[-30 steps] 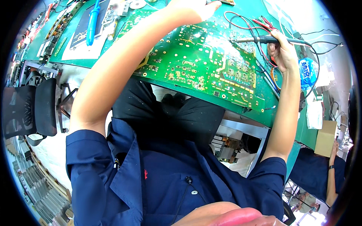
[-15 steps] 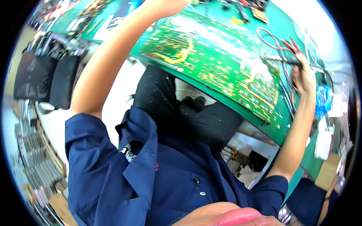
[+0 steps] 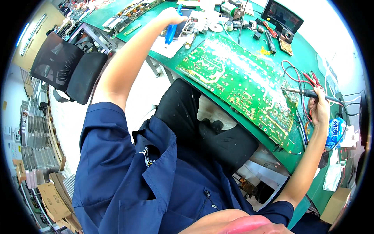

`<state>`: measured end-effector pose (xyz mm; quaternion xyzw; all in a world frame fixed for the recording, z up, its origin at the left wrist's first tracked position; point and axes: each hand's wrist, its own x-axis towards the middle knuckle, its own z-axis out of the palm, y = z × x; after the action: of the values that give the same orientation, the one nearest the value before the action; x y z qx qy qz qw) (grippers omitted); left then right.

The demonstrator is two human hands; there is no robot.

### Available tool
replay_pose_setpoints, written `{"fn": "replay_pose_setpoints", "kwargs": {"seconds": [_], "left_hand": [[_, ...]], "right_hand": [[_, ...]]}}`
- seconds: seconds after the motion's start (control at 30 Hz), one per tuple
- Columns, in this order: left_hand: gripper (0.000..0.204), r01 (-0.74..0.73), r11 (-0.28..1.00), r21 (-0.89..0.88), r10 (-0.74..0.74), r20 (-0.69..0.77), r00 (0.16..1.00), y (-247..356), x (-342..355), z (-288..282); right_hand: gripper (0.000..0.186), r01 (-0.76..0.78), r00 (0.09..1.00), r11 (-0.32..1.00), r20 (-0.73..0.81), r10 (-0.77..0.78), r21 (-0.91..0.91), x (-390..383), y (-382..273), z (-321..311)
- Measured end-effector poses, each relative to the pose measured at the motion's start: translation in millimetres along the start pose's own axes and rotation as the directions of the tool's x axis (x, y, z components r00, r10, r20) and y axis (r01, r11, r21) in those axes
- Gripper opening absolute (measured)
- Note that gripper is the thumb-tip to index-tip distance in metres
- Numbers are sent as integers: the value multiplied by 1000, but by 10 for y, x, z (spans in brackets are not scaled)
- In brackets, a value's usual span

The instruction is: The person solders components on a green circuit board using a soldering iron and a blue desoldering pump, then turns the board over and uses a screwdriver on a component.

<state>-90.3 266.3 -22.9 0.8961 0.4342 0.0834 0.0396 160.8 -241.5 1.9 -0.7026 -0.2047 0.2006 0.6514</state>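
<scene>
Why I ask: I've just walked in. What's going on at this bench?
A person in dark blue is at a green bench with a large green circuit board lying on it. The right hand grips a soldering iron, its tip at the board's right-hand side, though contact can't be made out. The left hand is at a blue tube-shaped tool beyond the board's left end; whether it's grasped isn't clear.

Green rectangular circuit board (image 3: pixel 242 90): middle lost in glare. Bare left hand (image 3: pixel 170 16) partly hides long blue tubular tool (image 3: pixel 170 35); grip unclear.
</scene>
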Motion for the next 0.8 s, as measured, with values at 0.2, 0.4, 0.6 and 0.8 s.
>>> {"fn": "replay_pose_setpoints", "kwargs": {"seconds": [0.2,0.4,0.6,0.8], "left_hand": [[47,175,945,-274,-143,135,981,-224,106,46],[32,168,248,-954,-75,154,985,-431,-121,-221],[26,97,-281,-955,79,77,994,-348,-935,-760],[27,86,-684,-724,336,-208,919,380,-1777,-1049]], "right_hand": [[20,13,1000,1000,-29,-13,-3,30,-31,59],[20,64,998,997,-6,-65,-38,-61,-40,68],[21,53,997,997,58,-50,-48,-9,19,-1],[21,71,997,994,49,-67,-80,40,41,8]]}}
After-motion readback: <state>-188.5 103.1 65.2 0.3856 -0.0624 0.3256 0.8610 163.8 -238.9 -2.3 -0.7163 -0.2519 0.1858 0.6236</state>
